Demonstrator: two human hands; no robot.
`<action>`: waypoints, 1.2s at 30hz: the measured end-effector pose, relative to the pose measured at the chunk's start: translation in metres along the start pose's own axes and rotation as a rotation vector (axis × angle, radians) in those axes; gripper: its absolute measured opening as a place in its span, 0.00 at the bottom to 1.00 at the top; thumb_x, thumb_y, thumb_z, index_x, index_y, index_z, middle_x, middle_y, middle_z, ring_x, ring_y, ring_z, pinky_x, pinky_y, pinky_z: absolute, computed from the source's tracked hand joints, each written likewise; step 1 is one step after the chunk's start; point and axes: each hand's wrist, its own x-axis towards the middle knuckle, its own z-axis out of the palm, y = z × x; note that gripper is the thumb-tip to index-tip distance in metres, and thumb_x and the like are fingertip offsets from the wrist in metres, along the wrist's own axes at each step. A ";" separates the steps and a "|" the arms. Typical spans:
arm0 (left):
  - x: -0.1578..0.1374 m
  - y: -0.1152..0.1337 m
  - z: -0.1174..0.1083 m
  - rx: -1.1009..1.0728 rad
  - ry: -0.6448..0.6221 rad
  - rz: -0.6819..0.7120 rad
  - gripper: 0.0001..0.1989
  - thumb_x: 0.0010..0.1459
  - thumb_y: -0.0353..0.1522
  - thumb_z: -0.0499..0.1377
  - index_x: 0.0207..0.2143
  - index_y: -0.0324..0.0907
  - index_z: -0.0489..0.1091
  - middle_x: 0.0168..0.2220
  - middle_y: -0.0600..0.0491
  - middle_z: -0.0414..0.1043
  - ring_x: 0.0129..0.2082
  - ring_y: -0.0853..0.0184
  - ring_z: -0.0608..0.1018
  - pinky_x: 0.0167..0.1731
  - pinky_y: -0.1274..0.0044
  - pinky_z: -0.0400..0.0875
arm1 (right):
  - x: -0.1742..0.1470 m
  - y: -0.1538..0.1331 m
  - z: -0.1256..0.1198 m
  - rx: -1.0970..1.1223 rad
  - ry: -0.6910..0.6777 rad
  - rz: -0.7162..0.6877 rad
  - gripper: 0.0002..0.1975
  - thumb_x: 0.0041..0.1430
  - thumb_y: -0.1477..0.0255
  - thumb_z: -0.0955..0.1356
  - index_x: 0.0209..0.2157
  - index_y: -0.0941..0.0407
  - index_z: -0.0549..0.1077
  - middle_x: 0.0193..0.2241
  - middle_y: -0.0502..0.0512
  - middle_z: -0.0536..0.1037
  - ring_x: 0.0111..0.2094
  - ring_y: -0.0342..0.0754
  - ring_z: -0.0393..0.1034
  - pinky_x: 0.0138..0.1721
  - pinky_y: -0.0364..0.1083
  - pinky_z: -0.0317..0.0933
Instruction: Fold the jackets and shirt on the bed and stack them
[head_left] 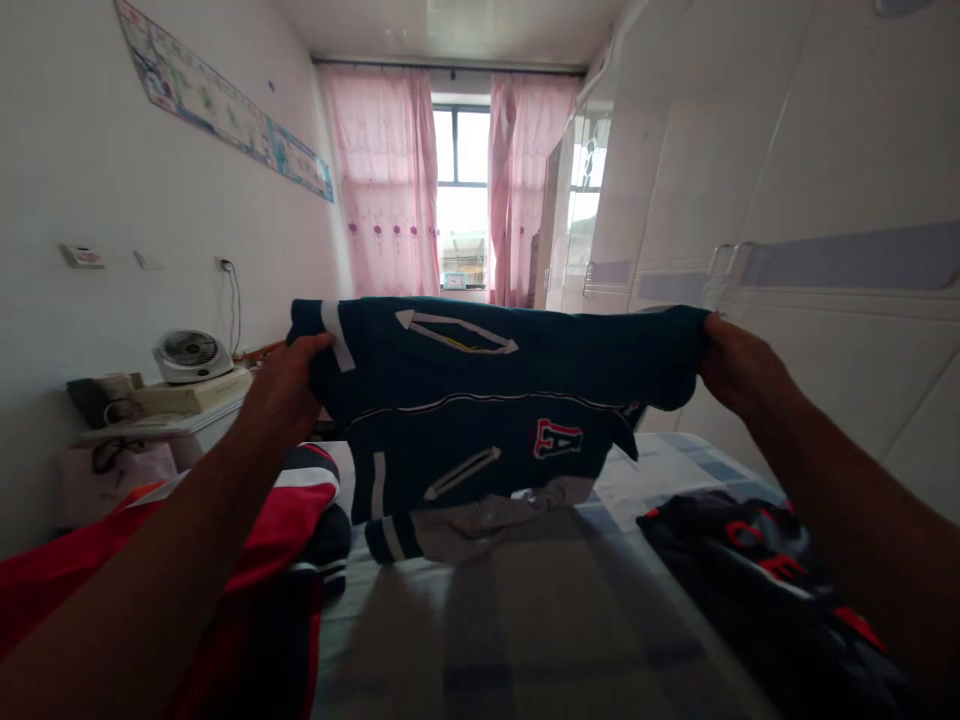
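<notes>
A dark teal jacket (450, 430) with a letter A patch, white-edged pockets and grey sleeves is stretched sideways between my two hands above the bed. My left hand (296, 385) is closed on its striped hem at the left. At the other end, my right hand (739, 360) pinches the jacket near the shoulder or collar; which one I cannot tell. One grey sleeve (480, 528) with a striped cuff hangs down to the checked bedsheet (540, 620).
Red and black clothing (277, 520) lies at the left, and a black garment with red lettering (757, 560) at the right. A small fan (193, 355) stands on a cabinet by the left wall. White wardrobes (697, 180) line the right side. Pink curtains (382, 180) flank the window.
</notes>
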 end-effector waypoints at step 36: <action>-0.217 -0.097 -0.138 1.164 -0.290 -0.202 0.27 0.54 0.43 0.54 0.55 0.47 0.62 0.52 0.51 0.70 0.50 0.58 0.73 0.48 0.73 0.68 | -0.242 0.067 -0.138 -1.208 -0.354 0.186 0.14 0.48 0.55 0.62 0.29 0.47 0.72 0.18 0.53 0.74 0.22 0.58 0.70 0.25 0.53 0.59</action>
